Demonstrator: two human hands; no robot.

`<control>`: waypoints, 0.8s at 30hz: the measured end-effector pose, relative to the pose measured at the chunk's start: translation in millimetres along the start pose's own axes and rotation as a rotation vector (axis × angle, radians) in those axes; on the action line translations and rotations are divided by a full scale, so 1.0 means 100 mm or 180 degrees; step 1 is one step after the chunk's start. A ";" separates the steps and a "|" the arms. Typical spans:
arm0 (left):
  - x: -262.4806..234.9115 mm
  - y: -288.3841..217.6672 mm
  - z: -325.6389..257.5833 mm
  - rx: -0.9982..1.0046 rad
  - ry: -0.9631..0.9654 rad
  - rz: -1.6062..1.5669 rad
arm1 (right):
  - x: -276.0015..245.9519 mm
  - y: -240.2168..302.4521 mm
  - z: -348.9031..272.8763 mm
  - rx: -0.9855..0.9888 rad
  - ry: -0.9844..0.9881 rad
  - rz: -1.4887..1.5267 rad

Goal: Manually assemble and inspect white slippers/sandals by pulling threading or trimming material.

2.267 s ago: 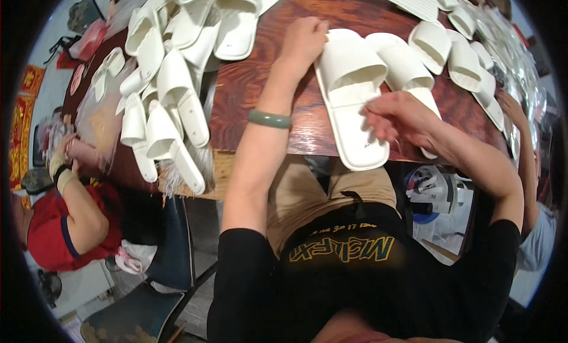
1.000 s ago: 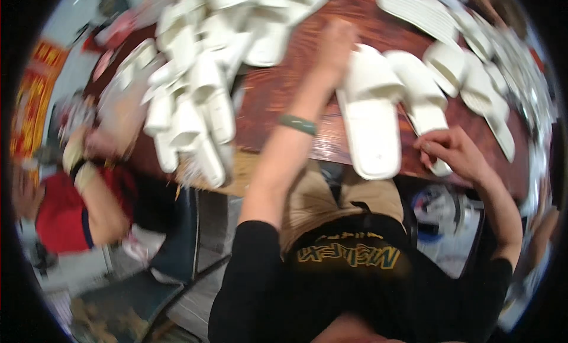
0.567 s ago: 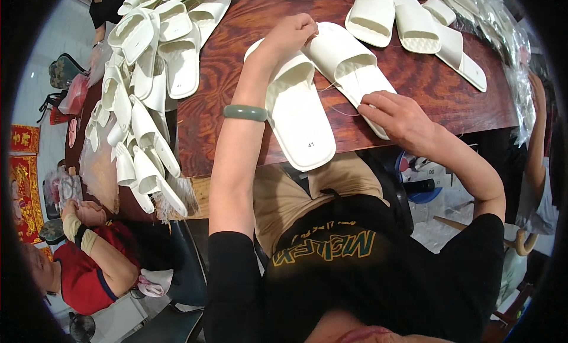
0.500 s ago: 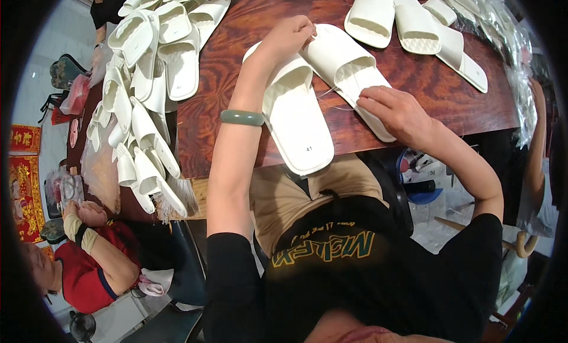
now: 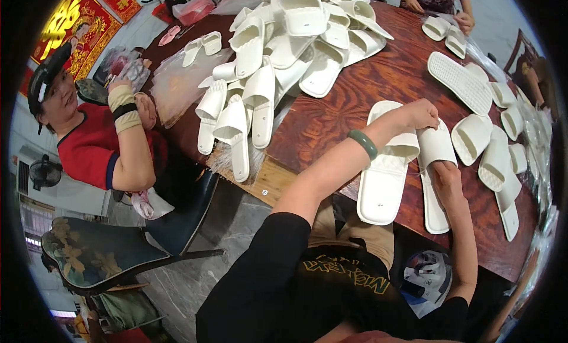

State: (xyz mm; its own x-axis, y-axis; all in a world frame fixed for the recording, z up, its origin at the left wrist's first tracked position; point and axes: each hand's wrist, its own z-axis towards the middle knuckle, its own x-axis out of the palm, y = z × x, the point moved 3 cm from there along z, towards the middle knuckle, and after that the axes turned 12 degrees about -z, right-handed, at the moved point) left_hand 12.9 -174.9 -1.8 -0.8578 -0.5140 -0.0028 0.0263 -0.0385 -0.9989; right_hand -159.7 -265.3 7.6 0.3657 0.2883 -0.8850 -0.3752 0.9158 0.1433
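1. Since half a second ago your head has turned, so the two white slippers now sit further right in the picture, and the big pile of slippers (image 5: pixel 284 53) and the person in the red shirt (image 5: pixel 89 142) show much more.
2. Your left hand (image 5: pixel 421 113) is curled into a loose fist and rests on the strap end of the left slipper (image 5: pixel 383 171), right where it meets the right slipper (image 5: pixel 435 177).
3. Your right hand (image 5: pixel 445 178) lies on the middle of the right slipper, fingers bent and pressing down on it.
4. Both slippers lie side by side on the dark wooden table (image 5: pixel 337 118), close to its near edge, touching each other.
5. They are plain white, with wide straps and bumpy soles inside. The left one has a small dark dot near the heel.
6. Your right hand covers part of the right slipper, so you cannot tell if the fingers pinch anything small.
7. More white slippers (image 5: pixel 485 147) lie to the right, and the picture bends and blurs them at the rim.
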 end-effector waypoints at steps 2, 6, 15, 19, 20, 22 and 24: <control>-0.07 -0.06 -0.08 0.0175 -0.0534 -0.0068 | -0.08 0.07 -0.02 0.0124 0.0061 -0.0248; -0.25 -0.22 -0.37 0.1124 -0.1243 -0.0705 | -0.51 0.27 -0.01 -0.0518 -0.0969 -0.0114; -0.35 -0.33 -0.77 0.1440 -0.1193 -0.0735 | 0.20 -0.17 1.19 0.1038 0.0992 0.2221; -0.48 -0.25 -0.76 0.1142 -0.1363 -0.1349 | 0.33 -0.18 1.13 0.1830 0.0455 0.3755; -0.49 -0.23 -0.75 0.1082 -0.1237 -0.1409 | 0.36 -0.14 1.09 0.1939 0.0454 0.3799; -0.51 -0.20 -0.73 0.1013 -0.1041 -0.1634 | 0.41 -0.07 1.04 0.2137 0.0435 0.4031; -0.55 -0.18 -0.74 0.1007 -0.1077 -0.1711 | 0.42 -0.05 1.04 0.2074 0.0269 0.3800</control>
State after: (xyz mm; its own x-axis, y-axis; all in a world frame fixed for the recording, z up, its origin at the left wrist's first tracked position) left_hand 21.4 -82.8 12.6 -0.5886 -0.5900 0.5527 -0.1641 -0.5822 -0.7963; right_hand -53.9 -228.7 16.0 0.0427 0.9944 -0.0970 0.0517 0.0947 0.9942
